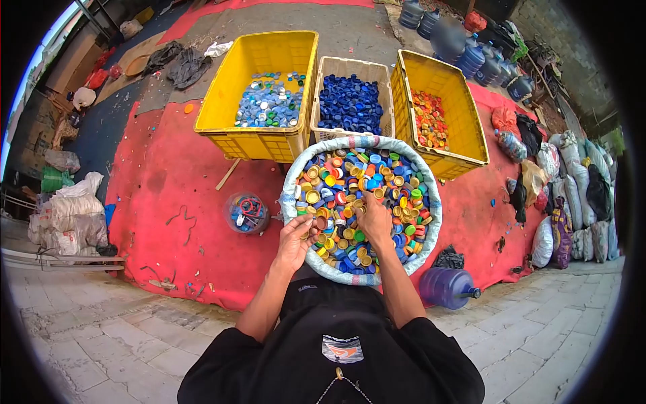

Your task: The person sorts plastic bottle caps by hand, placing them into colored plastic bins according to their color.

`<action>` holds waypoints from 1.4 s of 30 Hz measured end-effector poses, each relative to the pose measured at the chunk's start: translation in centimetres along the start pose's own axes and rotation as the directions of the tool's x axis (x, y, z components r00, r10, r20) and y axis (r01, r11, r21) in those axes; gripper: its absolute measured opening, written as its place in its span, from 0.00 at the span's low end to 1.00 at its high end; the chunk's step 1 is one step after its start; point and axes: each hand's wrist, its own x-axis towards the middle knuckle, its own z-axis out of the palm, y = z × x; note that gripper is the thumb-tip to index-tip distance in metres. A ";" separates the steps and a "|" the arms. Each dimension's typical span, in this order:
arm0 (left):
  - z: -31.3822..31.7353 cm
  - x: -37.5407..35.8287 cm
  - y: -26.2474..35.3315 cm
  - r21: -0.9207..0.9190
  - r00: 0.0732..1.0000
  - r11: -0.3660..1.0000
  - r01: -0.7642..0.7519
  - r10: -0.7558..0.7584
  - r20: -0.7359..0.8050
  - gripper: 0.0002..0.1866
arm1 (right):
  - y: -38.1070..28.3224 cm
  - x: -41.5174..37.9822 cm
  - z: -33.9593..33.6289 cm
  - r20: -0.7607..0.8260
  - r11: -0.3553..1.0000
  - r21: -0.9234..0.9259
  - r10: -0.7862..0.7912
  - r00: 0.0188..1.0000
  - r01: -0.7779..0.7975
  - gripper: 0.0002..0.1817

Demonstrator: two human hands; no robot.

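Observation:
A round, rolled-edge sack [431,195] in front of my body is full of mixed plastic bottle caps [346,236] in gold, blue, orange, green and white. My left hand [294,244] is over the sack's left side, its fingers pinched on a brownish bottle cap [321,222]. Over the middle of the pile, my right hand [375,221] points down with its fingers bent against the caps. Whatever lies between those fingertips is hidden. Beyond the sack stand a yellow crate [222,87] of light-blue, white and green caps, a cream crate [353,66] of dark-blue caps, and another yellow crate [464,128] of orange-red caps.
A clear tub [247,214] with cap rings and scraps sits left of the sack on a red mat [175,236]. At the right lies a purple water jug [449,288]. Stuffed sacks [575,182] line the right side, and several large bottles [471,59] stand behind.

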 end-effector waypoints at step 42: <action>12.5 12.9 -5.4 0.723 0.713 -0.237 -0.649 0.142 0.686 0.18 | 3.0 -12.5 -5.0 0.242 -0.040 0.965 0.516 0.821 -0.259 0.22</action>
